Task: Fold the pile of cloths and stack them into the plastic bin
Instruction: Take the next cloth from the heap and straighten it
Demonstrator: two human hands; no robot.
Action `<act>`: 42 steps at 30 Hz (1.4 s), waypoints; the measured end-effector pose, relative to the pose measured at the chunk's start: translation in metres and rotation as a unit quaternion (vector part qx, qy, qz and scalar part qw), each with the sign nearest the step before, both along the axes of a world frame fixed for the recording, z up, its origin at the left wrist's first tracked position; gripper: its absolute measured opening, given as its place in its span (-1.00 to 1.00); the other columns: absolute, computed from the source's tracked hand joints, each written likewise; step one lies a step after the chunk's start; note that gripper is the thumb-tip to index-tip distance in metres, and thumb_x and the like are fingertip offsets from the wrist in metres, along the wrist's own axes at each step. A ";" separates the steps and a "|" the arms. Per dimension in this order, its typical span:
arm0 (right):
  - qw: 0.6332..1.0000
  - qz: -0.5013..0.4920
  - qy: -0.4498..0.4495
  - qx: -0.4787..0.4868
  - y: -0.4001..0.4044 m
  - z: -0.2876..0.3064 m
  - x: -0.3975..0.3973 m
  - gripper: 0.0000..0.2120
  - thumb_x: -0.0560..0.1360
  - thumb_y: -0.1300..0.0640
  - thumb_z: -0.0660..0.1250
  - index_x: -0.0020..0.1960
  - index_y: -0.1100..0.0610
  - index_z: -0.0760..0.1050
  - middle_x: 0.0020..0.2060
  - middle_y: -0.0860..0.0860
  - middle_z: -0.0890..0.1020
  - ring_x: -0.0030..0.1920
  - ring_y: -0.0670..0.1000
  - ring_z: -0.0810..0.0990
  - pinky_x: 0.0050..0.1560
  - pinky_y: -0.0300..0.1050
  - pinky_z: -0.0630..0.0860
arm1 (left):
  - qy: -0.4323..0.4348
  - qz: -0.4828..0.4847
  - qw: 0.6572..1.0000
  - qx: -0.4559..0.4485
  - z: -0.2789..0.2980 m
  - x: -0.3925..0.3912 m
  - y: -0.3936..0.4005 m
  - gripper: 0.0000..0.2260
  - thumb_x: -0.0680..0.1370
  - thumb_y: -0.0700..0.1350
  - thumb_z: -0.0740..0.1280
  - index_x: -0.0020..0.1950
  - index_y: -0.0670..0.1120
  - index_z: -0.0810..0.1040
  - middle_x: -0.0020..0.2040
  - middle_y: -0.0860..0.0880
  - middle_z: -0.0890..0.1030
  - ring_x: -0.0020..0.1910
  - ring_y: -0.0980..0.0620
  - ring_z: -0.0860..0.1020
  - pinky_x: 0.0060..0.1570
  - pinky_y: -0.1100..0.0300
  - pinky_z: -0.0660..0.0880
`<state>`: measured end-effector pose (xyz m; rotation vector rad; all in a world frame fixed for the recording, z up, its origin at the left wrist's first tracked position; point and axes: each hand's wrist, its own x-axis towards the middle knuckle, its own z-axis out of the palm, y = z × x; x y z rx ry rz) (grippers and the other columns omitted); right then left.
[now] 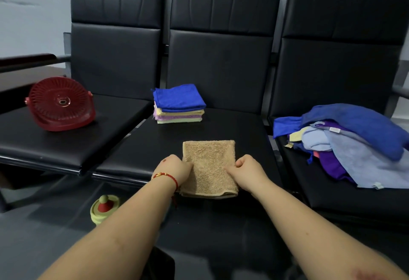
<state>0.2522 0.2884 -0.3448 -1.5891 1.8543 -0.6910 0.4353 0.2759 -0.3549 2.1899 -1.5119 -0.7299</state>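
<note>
Two hands work one cloth. Fingers of the left hand (174,169) are curled, pinching the left edge of the tan cloth (209,169); fingers of the right hand (245,169) are curled likewise on its right edge. Cloth lies flat on the middle seat (141,146) of a black three-seat bench, near the front edge.

Risk, judged: the front edge of the cloth sits close to the seat lip; a lift by the side edges alone could let the layers sag open and undo the fold. No plastic bin in view, so the carry target is unknown.

Appearance: tan terry, thick looped pile, folded to a near-square, hemmed layers showing at the near edge. Looks soft, likely to hold a crease poorly.

Behind it, apart: folded stack (179,104), blue on top, pastel layers below. Right seat: unfolded pile (354,144), blues, purple. Left seat: red fan (59,104). On the floor below, a yellow-green object (104,211).
</note>
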 end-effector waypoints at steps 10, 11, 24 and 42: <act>0.991 0.034 -0.132 -0.006 -0.018 -0.012 0.012 -0.79 0.47 0.25 0.24 -0.01 -0.03 0.49 -0.06 -0.04 0.57 -0.26 -0.05 0.51 -0.27 -0.22 0.43 | 0.198 -0.069 0.976 -0.064 0.001 0.014 0.000 -0.56 0.53 -0.25 0.21 0.38 0.07 0.33 0.04 0.02 0.56 -0.11 0.01 0.57 -0.18 0.17 0.53; 0.989 0.037 -0.146 0.001 -0.022 -0.013 0.014 -0.74 0.46 0.26 0.24 0.05 -0.03 0.51 -0.03 -0.03 0.58 -0.25 -0.04 0.50 -0.26 -0.20 0.43 | 0.221 -0.079 0.970 -0.061 0.000 0.016 -0.001 -0.54 0.53 -0.30 0.20 0.37 0.06 0.38 0.04 0.06 0.55 -0.16 0.06 0.56 -0.24 0.23 0.52; 0.980 0.120 -0.145 -0.068 -0.152 0.039 0.063 -0.41 0.50 0.42 0.14 0.43 -0.04 0.34 0.38 -0.03 0.41 -0.08 -0.23 0.50 -0.24 -0.42 0.49 | 0.156 -0.093 0.974 -0.138 0.052 0.070 -0.110 -0.42 0.52 -0.26 0.19 0.49 0.15 0.24 0.41 0.07 0.34 0.08 0.12 0.47 -0.11 0.40 0.39; 0.984 0.158 0.029 -0.074 -0.335 0.032 0.111 -0.41 0.56 0.20 0.22 0.53 -0.01 0.11 0.40 0.02 0.35 0.02 -0.02 0.48 -0.11 -0.26 0.38 | -0.070 -0.077 0.995 -0.011 0.046 0.101 -0.279 -0.49 0.60 -0.15 0.10 0.55 0.02 0.07 0.37 -0.15 0.36 0.11 -0.10 0.47 0.01 0.18 0.40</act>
